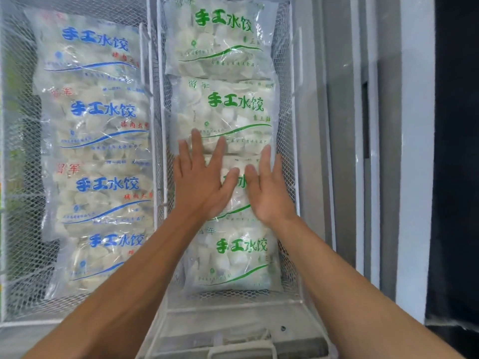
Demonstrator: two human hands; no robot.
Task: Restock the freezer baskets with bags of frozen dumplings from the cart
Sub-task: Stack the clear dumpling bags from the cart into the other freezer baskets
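- While both bare forearms reached forward from the near edge of view, the left hand (pixel 201 182) and the right hand (pixel 268 189) lay flat, fingers straight and spread, gripping nothing.
- Just nearer than the wrists lay a clear plastic bag of pale dumplings with green lettering (pixel 233 257), its print fully readable.
- Directly under the palms sat the pressed green-lettered dumpling bag (pixel 234 177), its long axis running crosswise beneath the fingers; both hands were about equally near, so the coming press or nudge probably fell to both together.
- Beyond the fingertips two more green-print bags (pixel 223 110) overlapped away in a row inside the white wire-mesh freezer basket (pixel 287 151).
- Off past the left hand's little finger, a second mesh basket (pixel 18 203) held the blue-lettered dumpling bags (pixel 101 120).
- Most of the pressed bag's label was hidden by the hands; the cart was not in view.
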